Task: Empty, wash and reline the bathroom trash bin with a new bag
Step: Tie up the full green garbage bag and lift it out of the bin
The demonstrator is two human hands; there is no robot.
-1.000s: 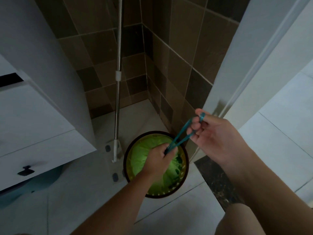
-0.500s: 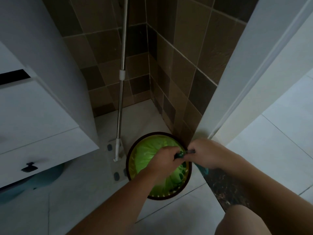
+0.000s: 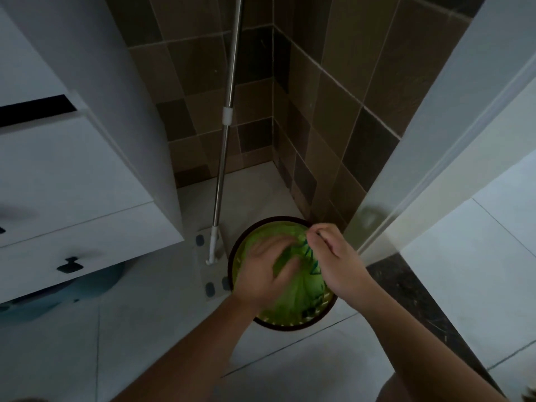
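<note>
A white cabinet (image 3: pixel 72 175) fills the left of the frame, with a black knob (image 3: pixel 70 264) on its lower drawer. A white door frame (image 3: pixel 452 117) runs diagonally down the right side. Between them, at top centre, brown wall tiles (image 3: pixel 333 91) meet in a corner. Pale floor tiles (image 3: pixel 319 369) cover the bottom of the frame.

A mop (image 3: pixel 224 146) leans in the corner, its metal pole running from the top centre down to a flat head on the floor just left of the bin.

The bin (image 3: pixel 290 324) stands on the floor at lower centre, dark-rimmed, close to the tiled wall and the door frame. A green bag (image 3: pixel 293 297) lines it, gathered toward the middle.

The left hand (image 3: pixel 261 274) lies over the bin's left half, blurred; its fingers reach across the bag, but whether they grip it cannot be told. The right hand (image 3: pixel 333 256) is over the bin's right edge, thumb and fingertips pinched together on the teal drawstring (image 3: pixel 311 256), which runs down from the pinch onto the bag.

A blue object (image 3: pixel 58 291) sits on the floor under the cabinet, lower left, too dim to identify.
</note>
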